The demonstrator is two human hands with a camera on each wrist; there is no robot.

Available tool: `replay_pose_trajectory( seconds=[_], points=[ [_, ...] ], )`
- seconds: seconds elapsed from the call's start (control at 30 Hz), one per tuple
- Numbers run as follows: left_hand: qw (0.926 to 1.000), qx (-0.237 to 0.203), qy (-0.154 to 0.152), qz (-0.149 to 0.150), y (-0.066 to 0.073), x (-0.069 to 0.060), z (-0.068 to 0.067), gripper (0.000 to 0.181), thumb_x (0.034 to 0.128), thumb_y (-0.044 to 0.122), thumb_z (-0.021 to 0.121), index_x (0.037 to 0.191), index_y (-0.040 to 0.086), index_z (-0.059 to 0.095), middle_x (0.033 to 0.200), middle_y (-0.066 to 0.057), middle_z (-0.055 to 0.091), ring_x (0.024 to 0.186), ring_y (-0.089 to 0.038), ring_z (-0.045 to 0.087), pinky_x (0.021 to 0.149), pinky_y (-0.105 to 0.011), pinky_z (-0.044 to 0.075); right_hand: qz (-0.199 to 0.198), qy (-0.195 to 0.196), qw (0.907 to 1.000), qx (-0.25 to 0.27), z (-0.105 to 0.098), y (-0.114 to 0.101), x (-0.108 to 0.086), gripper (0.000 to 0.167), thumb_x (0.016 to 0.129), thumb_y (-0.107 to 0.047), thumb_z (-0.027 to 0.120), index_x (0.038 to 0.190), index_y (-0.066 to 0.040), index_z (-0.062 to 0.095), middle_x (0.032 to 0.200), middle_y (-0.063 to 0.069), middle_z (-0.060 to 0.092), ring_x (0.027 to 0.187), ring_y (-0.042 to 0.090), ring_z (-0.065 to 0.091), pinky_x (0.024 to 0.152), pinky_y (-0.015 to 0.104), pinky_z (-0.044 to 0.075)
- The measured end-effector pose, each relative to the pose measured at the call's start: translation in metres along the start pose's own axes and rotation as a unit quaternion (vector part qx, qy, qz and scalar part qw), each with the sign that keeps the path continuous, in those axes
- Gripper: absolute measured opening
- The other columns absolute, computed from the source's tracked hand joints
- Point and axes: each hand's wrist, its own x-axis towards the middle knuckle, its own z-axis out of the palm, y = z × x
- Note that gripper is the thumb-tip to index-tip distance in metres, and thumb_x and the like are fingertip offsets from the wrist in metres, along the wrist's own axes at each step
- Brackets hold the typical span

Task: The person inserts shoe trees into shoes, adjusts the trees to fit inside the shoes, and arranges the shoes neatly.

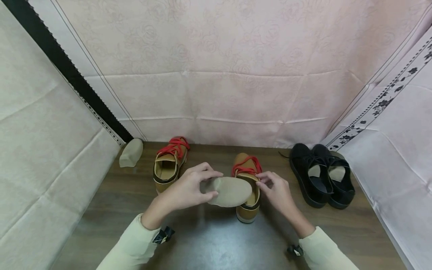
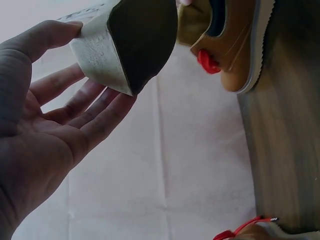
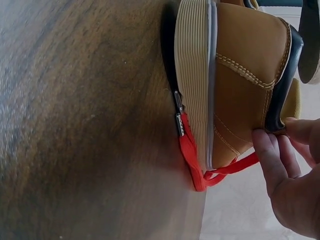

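Note:
My left hand (image 1: pixel 189 188) pinches a beige shoe insert (image 1: pixel 231 192) between thumb and fingers. In the left wrist view, the insert (image 2: pixel 97 55) shows a pale cut end and a dark side. It hovers over the opening of a tan shoe (image 1: pixel 246 215) with red laces. With thumb and fingertips, my right hand (image 1: pixel 276 192) grips that shoe's collar on its right side. The right wrist view shows the pinch on the dark padded edge of the shoe (image 3: pixel 245 95), above the ribbed sole. A second tan shoe (image 1: pixel 162 184) stands left of my left hand, its opening facing me.
Another beige insert (image 1: pixel 131 153) lies at the far left by the cloth wall. On the right stand two black shoes (image 1: pixel 300 172) with pale inserts inside. Pinkish patterned cloth (image 1: pixel 216 97) hangs behind the brown wooden surface (image 1: pixel 209 240).

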Motion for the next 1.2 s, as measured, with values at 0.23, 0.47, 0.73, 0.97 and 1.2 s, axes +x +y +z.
replay_pose_trajectory(
  seconds=[0.23,0.47,0.73,0.97,1.2],
  points=[
    [1.0,-0.004,-0.002,-0.002,0.001,0.006,0.013,0.045,0.0858,0.019,0.084,0.128,0.008,0.072,0.105,0.001,0.059,0.088,-0.013,0.059,0.073,-0.023,0.05,0.001,0.004,0.9999,0.011,0.002,0.002,0.0,0.018,0.092,-0.015,0.08,0.109,-0.016,0.075,0.091,0.0,0.07,0.081,0.013,0.066,0.069,0.025,0.056],
    [0.9999,0.003,0.01,0.003,0.006,0.015,0.024,0.044,0.0854,0.02,0.084,0.126,0.007,0.073,0.103,-0.001,0.057,0.088,-0.012,0.058,0.074,-0.023,0.053,0.001,0.008,0.9997,0.024,0.002,0.002,0.0,0.018,0.091,-0.014,0.08,0.109,-0.015,0.075,0.091,0.001,0.071,0.081,0.014,0.067,0.068,0.024,0.057],
    [0.9996,0.019,0.01,-0.018,0.01,0.024,0.037,0.045,0.0854,0.023,0.084,0.125,0.005,0.073,0.104,-0.001,0.056,0.09,-0.011,0.058,0.074,-0.021,0.052,0.001,0.007,0.9997,0.023,0.001,0.002,0.0,0.019,0.091,-0.014,0.08,0.109,-0.015,0.076,0.091,0.001,0.071,0.082,0.014,0.068,0.07,0.024,0.058],
    [0.9992,0.023,0.007,-0.033,0.014,0.031,0.047,0.045,0.0869,0.024,0.083,0.125,0.004,0.073,0.103,-0.001,0.056,0.09,-0.01,0.057,0.074,-0.022,0.052,0.003,0.006,0.9996,0.029,0.001,0.002,-0.001,0.019,0.091,-0.014,0.08,0.109,-0.015,0.075,0.091,0.0,0.071,0.082,0.014,0.068,0.07,0.024,0.058],
    [0.998,0.032,0.007,-0.053,0.017,0.037,0.057,0.046,0.0886,0.026,0.08,0.128,0.005,0.072,0.104,0.0,0.054,0.09,-0.01,0.054,0.074,-0.02,0.049,-0.006,0.014,0.9996,0.024,0.001,0.003,-0.001,0.019,0.09,-0.013,0.081,0.108,-0.015,0.076,0.089,0.0,0.072,0.081,0.014,0.069,0.069,0.024,0.057]
  ],
)
